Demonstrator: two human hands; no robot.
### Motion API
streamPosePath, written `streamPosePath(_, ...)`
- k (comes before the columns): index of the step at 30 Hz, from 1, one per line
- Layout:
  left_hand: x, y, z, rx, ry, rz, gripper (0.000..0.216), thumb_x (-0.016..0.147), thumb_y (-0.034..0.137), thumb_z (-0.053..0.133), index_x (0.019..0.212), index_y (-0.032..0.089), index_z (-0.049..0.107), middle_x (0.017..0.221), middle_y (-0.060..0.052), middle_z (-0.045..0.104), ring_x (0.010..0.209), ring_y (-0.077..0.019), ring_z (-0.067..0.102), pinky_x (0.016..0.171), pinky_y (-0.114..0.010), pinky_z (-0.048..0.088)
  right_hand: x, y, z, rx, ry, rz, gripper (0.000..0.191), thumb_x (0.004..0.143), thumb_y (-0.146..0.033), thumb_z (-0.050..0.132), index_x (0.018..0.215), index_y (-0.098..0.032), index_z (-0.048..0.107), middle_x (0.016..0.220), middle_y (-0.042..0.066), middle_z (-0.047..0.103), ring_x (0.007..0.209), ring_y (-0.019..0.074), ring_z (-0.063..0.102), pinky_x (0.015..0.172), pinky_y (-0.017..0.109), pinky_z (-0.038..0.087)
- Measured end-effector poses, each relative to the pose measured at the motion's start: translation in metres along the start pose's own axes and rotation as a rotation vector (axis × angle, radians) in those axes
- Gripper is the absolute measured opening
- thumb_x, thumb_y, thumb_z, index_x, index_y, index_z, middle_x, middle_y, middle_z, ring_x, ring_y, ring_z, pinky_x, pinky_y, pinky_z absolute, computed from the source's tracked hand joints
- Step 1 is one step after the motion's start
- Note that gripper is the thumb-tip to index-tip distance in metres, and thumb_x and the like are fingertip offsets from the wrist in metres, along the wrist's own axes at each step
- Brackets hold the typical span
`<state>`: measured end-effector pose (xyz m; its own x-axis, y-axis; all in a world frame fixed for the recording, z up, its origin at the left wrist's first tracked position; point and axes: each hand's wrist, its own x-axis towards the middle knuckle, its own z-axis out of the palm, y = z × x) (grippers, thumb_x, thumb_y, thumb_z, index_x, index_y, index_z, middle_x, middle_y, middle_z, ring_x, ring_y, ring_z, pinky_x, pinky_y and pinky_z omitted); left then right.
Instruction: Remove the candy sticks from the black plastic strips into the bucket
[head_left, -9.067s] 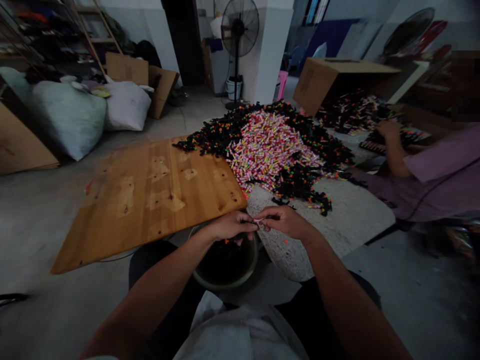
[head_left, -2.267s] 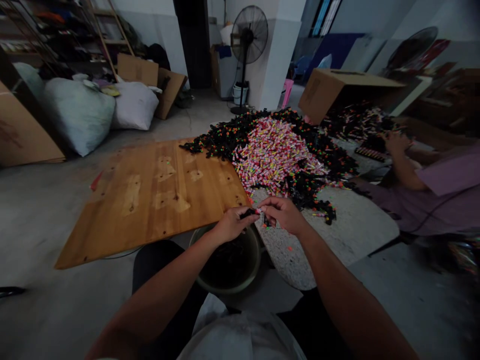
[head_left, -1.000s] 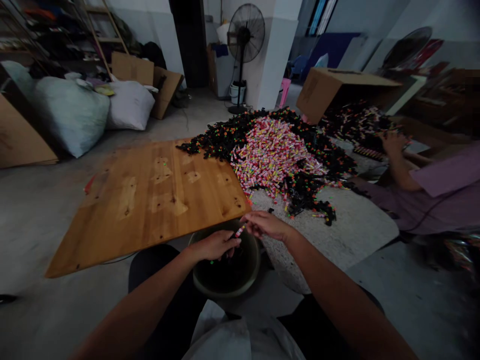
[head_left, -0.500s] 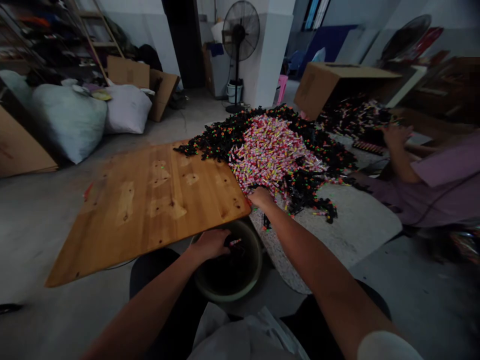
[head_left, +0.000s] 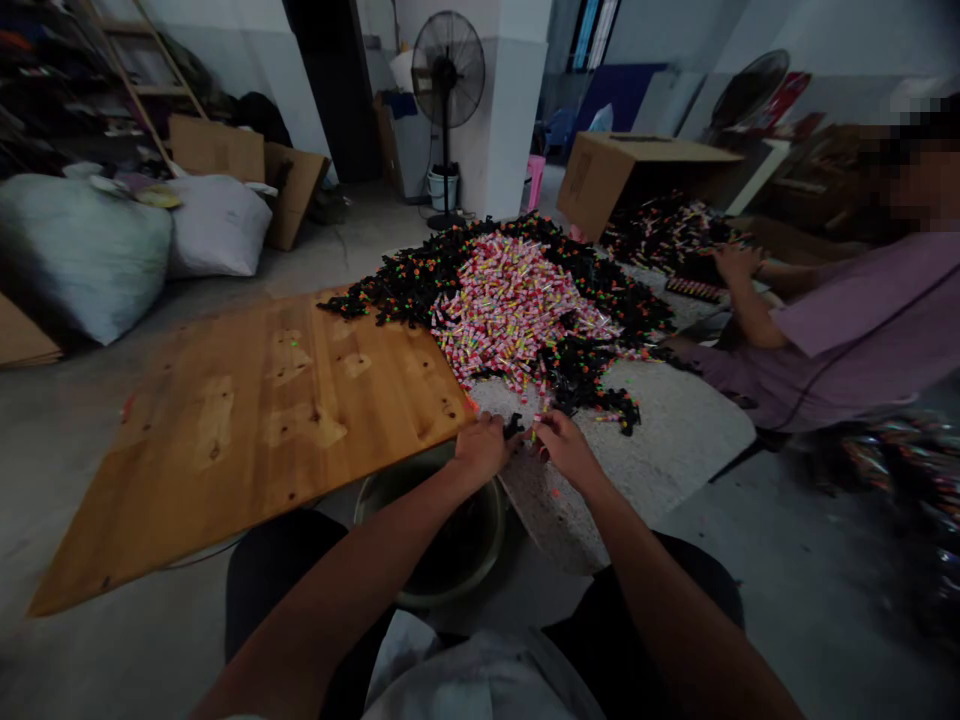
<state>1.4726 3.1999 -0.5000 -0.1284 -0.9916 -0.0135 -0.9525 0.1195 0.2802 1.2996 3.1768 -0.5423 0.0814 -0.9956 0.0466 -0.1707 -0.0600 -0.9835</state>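
Observation:
My left hand (head_left: 482,446) is closed round a small black plastic piece (head_left: 514,425), which juts out past the fingers over the edge of the grey stone-like tabletop (head_left: 675,430). Just to its right, my right hand (head_left: 568,452) pinches a small pink-and-yellow tube (head_left: 535,428). The two hands are close together, fingertips nearly meeting. Beyond them rises a heap of pink tubes (head_left: 510,300), ringed by black plastic pieces (head_left: 409,275) with orange and green tips. Below my left forearm a round tub (head_left: 491,540) stands between my knees; its inside is dark.
A wooden board (head_left: 255,400) lies to the left, against the heap. At the right a co-worker in a pinkish shirt (head_left: 855,320) handles pieces near a cardboard box (head_left: 600,185) on its side. A standing fan (head_left: 448,75) and full sacks (head_left: 82,255) are farther back.
My left hand has come up out of the tub to the table edge with a black piece. My right hand has drawn back from the heap towards it, holding a tube. The view has shifted right.

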Motion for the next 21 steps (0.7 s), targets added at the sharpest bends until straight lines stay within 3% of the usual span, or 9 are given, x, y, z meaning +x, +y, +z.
streamPosePath(4, 0.021, 0.017, 0.009, 0.056, -0.025, -0.014, 0.040, 0.096, 0.041, 0.055, 0.123, 0.012, 0.061, 0.123, -0.021, 0.062, 0.113, -0.0329, 0.065, 0.091, -0.041, 0.051, -0.025, -0.004, -0.014, 0.040, 0.014, 0.008, 0.033, 0.082, -0.046, 0.063, 0.101, -0.018, 0.063, 0.072, 0.000, 0.067, 0.057, 0.0138, 0.057, 0.050, 0.024, 0.044)
streamPosePath(9, 0.021, 0.012, 0.017, -0.082, -0.017, -0.029, 0.029, 0.086, 0.036, 0.068, 0.106, 0.015, 0.066, 0.113, -0.015, 0.066, 0.112, -0.0298, 0.064, 0.092, -0.035, 0.050, -0.040, -0.012, -0.026, 0.102, 0.027, 0.032, 0.037, 0.080, -0.044, 0.067, 0.106, -0.018, 0.067, 0.064, -0.004, 0.061, 0.051, 0.0114, 0.051, 0.049, 0.025, 0.042)
streamPosePath(12, 0.016, 0.005, 0.021, -0.324, 0.013, -0.039, 0.018, 0.084, 0.030, 0.068, 0.097, 0.018, 0.062, 0.092, -0.005, 0.067, 0.092, -0.0216, 0.065, 0.082, -0.030, 0.049, -0.045, -0.017, -0.027, 0.165, 0.009, 0.021, 0.039, 0.078, -0.043, 0.070, 0.106, -0.016, 0.067, 0.061, -0.005, 0.058, 0.050, 0.0114, 0.049, 0.050, 0.025, 0.040)
streamPosePath(15, 0.005, -0.003, 0.018, -0.697, 0.014, 0.062, 0.017, 0.080, 0.022, 0.066, 0.094, 0.018, 0.058, 0.082, 0.001, 0.061, 0.079, -0.0148, 0.060, 0.074, -0.025, 0.047, -0.047, -0.023, -0.025, 0.203, 0.002, -0.010, 0.038, 0.079, -0.043, 0.069, 0.104, -0.015, 0.067, 0.059, -0.005, 0.057, 0.050, 0.0111, 0.048, 0.050, 0.026, 0.038)
streamPosePath(18, -0.011, -0.008, 0.009, -1.017, -0.074, 0.171, 0.025, 0.078, 0.023, 0.064, 0.102, 0.017, 0.058, 0.083, 0.002, 0.060, 0.074, -0.0121, 0.059, 0.070, -0.023, 0.047, -0.049, -0.030, -0.022, 0.230, -0.014, -0.036, 0.036, 0.080, -0.043, 0.069, 0.102, -0.015, 0.067, 0.058, -0.005, 0.055, 0.049, 0.0110, 0.048, 0.050, 0.026, 0.038)
streamPosePath(21, -0.025, -0.009, -0.002, -1.161, -0.207, 0.191, 0.034, 0.085, 0.037, 0.063, 0.112, 0.017, 0.059, 0.081, 0.002, 0.058, 0.067, -0.0111, 0.058, 0.065, -0.024, 0.049, -0.051, -0.039, -0.018, 0.246, -0.039, -0.051, 0.034, 0.079, -0.043, 0.069, 0.100, -0.016, 0.067, 0.057, -0.006, 0.054, 0.049, 0.0109, 0.047, 0.049, 0.026, 0.038)
